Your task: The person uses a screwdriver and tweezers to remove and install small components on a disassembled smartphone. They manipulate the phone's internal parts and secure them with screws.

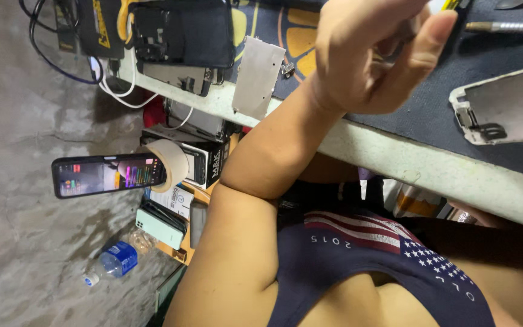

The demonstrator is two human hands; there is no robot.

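Yellow tool (448,4), only its tip visible, sits at the very top edge of the frame right of centre, just past the end of the thumb (432,41). Its long axis cannot be told, since the rest is hidden behind the hand or cut off by the frame. The workbench (419,163) runs as a pale band from upper left to lower right, with a dark mat (431,115) over its top. The left hand (364,54) is raised above this mat at upper centre, on a forearm that rises from a bent elbow in the middle of the picture. Its fingers are curled in toward the palm with the thumb stretched up and to the right. The tool tip lies at the fingertip end, so this hand is the one on it or closest to it, but whether it is truly pinched cannot be told. The right hand is out of view. To the right of the hand, a white phone housing (509,103) lies flat on the mat, well apart from the fingers. A grey metal plate (256,75) leans at the bench edge to the hand's left. Below the bench at left are a lit phone (107,175), a tape roll (171,160) touching it, and a water bottle (111,261) lower down. A slim metal-shafted tool (503,26) lies on the mat at upper right, near the thumb.
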